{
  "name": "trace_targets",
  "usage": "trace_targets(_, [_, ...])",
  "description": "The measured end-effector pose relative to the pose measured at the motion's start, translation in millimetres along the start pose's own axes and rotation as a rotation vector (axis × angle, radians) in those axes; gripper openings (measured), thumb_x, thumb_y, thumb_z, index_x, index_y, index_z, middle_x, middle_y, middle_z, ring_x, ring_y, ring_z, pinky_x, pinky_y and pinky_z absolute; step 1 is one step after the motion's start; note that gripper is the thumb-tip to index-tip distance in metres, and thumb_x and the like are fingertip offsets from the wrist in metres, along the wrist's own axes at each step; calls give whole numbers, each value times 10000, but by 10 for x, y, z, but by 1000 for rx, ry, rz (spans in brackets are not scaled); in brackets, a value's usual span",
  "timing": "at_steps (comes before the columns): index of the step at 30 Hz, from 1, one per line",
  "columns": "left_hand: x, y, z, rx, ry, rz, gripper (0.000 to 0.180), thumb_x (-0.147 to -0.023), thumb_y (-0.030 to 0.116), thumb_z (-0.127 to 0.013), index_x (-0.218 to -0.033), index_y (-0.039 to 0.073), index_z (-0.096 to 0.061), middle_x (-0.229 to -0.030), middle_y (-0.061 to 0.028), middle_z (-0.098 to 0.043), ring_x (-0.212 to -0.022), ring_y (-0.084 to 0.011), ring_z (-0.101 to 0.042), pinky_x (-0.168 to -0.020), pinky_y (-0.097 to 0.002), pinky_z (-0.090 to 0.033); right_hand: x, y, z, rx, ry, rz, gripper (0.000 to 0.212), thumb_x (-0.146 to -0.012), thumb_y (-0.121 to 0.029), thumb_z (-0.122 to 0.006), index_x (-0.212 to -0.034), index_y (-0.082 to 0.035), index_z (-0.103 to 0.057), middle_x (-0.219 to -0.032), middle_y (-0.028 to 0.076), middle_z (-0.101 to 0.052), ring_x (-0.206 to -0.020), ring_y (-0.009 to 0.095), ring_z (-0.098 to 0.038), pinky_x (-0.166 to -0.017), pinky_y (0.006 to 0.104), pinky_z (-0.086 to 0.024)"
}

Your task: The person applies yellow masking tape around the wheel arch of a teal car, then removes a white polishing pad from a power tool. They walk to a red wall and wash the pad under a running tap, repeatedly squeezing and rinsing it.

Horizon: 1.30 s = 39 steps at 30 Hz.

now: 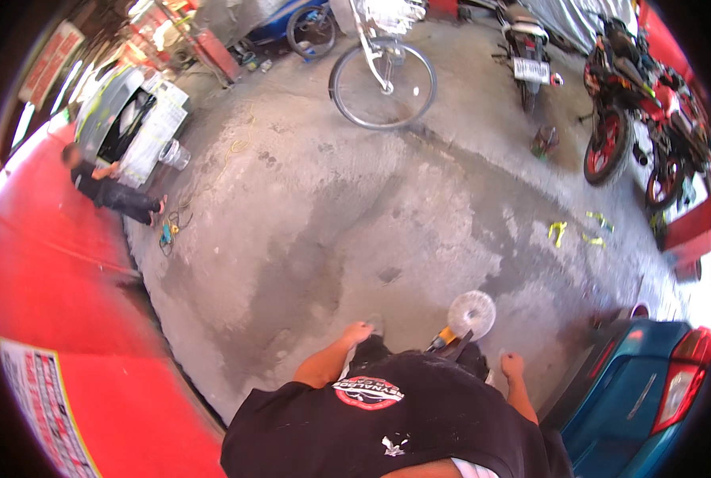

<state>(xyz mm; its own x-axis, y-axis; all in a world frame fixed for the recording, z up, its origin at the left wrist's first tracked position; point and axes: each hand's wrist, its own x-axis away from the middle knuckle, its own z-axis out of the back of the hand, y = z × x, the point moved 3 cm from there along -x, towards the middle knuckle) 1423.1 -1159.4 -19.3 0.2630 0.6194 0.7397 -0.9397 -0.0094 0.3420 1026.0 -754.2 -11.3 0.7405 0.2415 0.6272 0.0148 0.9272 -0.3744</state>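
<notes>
Presently, left grip [361, 331]: mine, bare, near my left leg; fingers look bent inward and nothing shows in it, but I cannot tell how wide or narrow it is.
Right grip [512, 365]: mine, bare, beside my right leg, likewise rounded; I cannot tell how tightly, nor see anything held.
Yellow polisher [446, 334]: one, at my right leg, between my two grips and apart from both; whether it rests on the floor I cannot tell.
White buffing pad [472, 313]: round, fluffy, at the polisher's far end.
Black shirt [451, 398]: on me, with a round emblem.
Concrete floor [332, 231]: grey, stained with darker patches, stretching ahead of me.
Teal car [622, 398]: to my right, a red-and-clear tail lamp [684, 381] on its corner.
Yellow-green strips [557, 233]: several, scattered on the floor ahead and right.
Motorcycles, far right: one with a red-rimmed wheel [608, 147], another farther off showing a pale plate [531, 71].
Bicycle wheel [335, 88]: thin-tyred, on a white fork, straight ahead.
Red surface [61, 263]: large, along my left.
Co-worker [105, 191]: dark clothes, low beside a partly covered grey car [105, 111].
</notes>
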Motion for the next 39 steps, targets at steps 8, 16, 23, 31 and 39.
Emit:
trace_targets(8, [-756,-620,1356,-179,27,-197,454,-853,479,-604,-1015,75,-730,-982,-178,-718,-955,-366,-680,-833,-452,-520,1858,-24,-1868,25,-491,-127,326,-869,-268,-588,-956,26,-699,-846,175,-689,-724,278,-681,-569,415,-512])
trace_targets(16, [-1224,-1484,1770,-475,-147,-113,435,-907,431,-569,-945,21,-708,-1006,-202,-697,-955,-345,-662,-831,-440,-499,1727,-525,-2019,-636,316,-99,360,-889,-336,-629,-1054,-21,-687,-883,107,-694,-709,201,-657,-609,325,-506])
trace_targets(23, [-1165,84,1267,-627,24,-624,439,-907,432,-562,-914,13,-693,-929,-208,-701,-921,-398,-666,-823,-472,-501,2658,-183,-2932,-776,189,-427,358,-877,-364,-643,-1059,-60,-695,-928,107,-709,-799,217,-675,-711,359,-521])
trace_targets(31, [-1098,1388,181,-872,-459,-882,454,-882,452,-583,-1008,36,-712,-1000,-234,-693,-990,-399,-662,-871,-456,-514,4525,266,-4176,-847,135,-1091,340,-900,-354,-584,-844,-29,-665,-777,116,-654,-673,256,-636,-603,379,-520])
trace_targets(39, [-1248,2362,-113,-1091,-533,-933,461,-889,454,-603,-1061,39,-710,-1036,-208,-703,-1014,-340,-673,-863,-416,-513,3723,-697,-4599,-899,467,-926,300,-874,-330,-662,-1027,-76,-711,-821,65,-700,-697,192,-660,-619,341,-536])
